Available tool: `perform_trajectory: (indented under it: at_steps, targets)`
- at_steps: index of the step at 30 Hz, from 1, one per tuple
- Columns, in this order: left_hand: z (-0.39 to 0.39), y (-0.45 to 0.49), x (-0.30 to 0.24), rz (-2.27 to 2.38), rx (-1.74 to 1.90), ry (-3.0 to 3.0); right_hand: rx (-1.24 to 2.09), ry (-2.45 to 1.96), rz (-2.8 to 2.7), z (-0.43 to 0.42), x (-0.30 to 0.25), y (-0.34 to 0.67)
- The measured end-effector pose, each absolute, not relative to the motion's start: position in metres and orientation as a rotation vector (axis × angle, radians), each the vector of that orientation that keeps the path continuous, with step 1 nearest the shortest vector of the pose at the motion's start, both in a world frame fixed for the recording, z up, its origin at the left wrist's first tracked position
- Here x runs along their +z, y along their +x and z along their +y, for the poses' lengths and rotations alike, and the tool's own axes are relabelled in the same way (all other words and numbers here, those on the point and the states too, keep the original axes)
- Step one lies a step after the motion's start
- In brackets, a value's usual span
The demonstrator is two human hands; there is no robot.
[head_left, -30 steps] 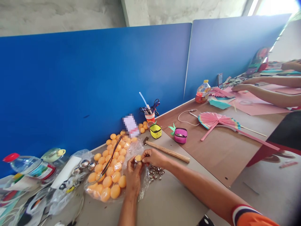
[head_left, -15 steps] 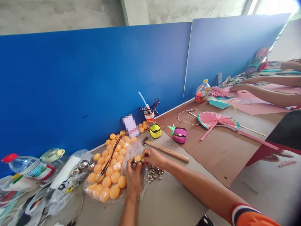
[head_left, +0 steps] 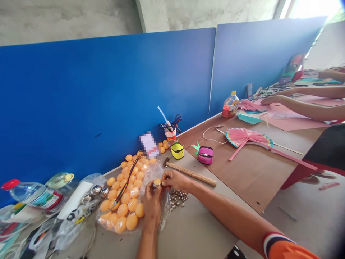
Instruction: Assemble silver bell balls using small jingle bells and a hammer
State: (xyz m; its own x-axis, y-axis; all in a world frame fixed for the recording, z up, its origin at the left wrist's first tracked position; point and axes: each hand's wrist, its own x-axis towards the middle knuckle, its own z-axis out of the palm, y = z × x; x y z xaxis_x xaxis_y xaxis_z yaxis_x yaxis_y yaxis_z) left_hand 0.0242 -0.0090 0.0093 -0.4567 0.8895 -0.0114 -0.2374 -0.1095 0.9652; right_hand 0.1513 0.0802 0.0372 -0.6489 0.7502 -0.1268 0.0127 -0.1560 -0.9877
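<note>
My left hand (head_left: 152, 201) grips a small round silver metal piece with a yellow-orange top (head_left: 157, 182), possibly a ball inside a metal shell. At its right edge, the fingertips of my right hand (head_left: 174, 180) are pinched together; whatever they hold is too small to make out. Just below the right wrist lies a pile of small shiny metal bits (head_left: 178, 199). A clear plastic bag with many orange balls (head_left: 132, 203) spreads out left of my left hand. Behind the right hand lies a hammer (head_left: 191, 173) with a wooden handle.
Silver balls (head_left: 96, 190) and plastic bottles (head_left: 35, 194) crowd the left side. Yellow (head_left: 177, 151) and pink (head_left: 206, 155) pouches stand beyond the hammer, near a cup of tools (head_left: 170, 135). A pink paper fan (head_left: 246, 136) lies right. Another person's arms (head_left: 296, 104) reach over pink sheets.
The view has shifted very slightly. Both hands keep the same hold around the metal piece, with hardly any visible movement.
</note>
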Motion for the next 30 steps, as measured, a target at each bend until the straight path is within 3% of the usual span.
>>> perform_trajectory:
  at_steps: [5,10,20,30]
  targets:
    - [-0.010,0.029,0.023,1.112,1.722,0.530,1.790,-0.821,-2.053,0.092,0.057,0.178]
    - [-0.009,0.026,0.024,1.069,1.724,0.440,1.306,-0.882,-2.603,0.094,0.068,0.187]
    - [-0.010,0.027,0.027,1.071,1.706,0.422,0.855,-0.915,-2.936,0.081,0.055,0.174]
    - [-0.009,0.027,0.029,1.064,1.700,0.422,1.156,-0.909,-2.580,0.092,0.058,0.181]
